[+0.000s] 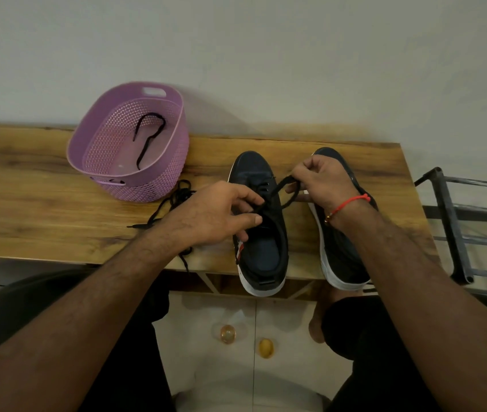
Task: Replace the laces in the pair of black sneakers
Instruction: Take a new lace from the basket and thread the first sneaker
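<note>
Both hands' fingers pinch lace (278, 190) over left sneaker (261, 233) — eyelet apparently hidden.

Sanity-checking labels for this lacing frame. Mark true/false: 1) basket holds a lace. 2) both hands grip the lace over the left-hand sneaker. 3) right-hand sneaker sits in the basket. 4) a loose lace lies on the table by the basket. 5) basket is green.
1) True: a black lace lies in the basket.
2) True: the left hand and right hand pinch the lace being threaded above the left-hand sneaker.
3) False: the right-hand sneaker stands on the table.
4) True: a loose lace.
5) False: purple.
</note>
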`<state>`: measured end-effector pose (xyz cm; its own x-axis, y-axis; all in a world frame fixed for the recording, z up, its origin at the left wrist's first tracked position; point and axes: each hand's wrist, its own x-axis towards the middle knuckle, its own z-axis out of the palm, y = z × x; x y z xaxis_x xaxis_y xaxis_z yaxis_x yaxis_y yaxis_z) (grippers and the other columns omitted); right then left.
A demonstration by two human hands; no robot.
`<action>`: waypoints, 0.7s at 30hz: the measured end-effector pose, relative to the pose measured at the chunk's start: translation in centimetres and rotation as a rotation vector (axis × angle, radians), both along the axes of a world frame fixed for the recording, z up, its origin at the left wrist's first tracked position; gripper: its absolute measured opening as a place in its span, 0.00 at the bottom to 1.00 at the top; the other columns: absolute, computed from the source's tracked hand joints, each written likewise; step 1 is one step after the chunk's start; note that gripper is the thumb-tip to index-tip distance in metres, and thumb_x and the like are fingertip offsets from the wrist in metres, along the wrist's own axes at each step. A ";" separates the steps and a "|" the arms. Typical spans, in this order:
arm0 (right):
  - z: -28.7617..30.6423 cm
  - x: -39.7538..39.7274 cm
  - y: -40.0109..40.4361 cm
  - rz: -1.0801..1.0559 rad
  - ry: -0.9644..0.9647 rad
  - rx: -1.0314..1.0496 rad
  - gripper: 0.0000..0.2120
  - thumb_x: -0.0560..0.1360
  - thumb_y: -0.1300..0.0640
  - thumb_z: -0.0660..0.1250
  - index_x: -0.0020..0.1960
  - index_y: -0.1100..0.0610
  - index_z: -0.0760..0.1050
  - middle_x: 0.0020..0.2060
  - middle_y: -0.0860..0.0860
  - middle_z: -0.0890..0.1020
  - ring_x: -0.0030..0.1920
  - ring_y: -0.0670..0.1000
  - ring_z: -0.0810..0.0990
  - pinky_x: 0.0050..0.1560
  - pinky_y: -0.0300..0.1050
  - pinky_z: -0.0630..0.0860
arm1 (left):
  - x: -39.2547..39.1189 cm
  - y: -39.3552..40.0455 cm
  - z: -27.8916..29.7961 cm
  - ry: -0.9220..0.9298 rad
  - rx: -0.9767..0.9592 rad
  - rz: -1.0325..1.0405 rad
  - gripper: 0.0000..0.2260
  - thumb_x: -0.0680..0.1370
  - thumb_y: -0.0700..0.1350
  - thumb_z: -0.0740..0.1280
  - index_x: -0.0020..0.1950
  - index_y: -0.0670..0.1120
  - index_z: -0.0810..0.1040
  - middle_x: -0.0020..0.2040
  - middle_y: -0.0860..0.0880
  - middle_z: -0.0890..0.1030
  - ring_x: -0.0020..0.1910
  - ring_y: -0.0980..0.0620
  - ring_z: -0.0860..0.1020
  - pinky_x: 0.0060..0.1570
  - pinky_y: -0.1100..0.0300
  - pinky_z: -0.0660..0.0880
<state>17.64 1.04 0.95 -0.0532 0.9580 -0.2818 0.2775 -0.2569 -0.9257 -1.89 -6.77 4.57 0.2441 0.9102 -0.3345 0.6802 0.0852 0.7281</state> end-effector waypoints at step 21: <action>0.3 1.0 0.3 0.382 -0.240 0.091 0.03 0.79 0.54 0.68 0.49 0.51 0.81 0.46 0.44 0.83 0.46 0.41 0.78 0.44 0.37 0.73 | -1.1 0.4 -0.1 -0.163 -0.239 0.192 0.07 0.83 0.47 0.65 0.56 0.49 0.82 0.46 0.49 0.87 0.39 0.51 0.84 0.38 0.57 0.80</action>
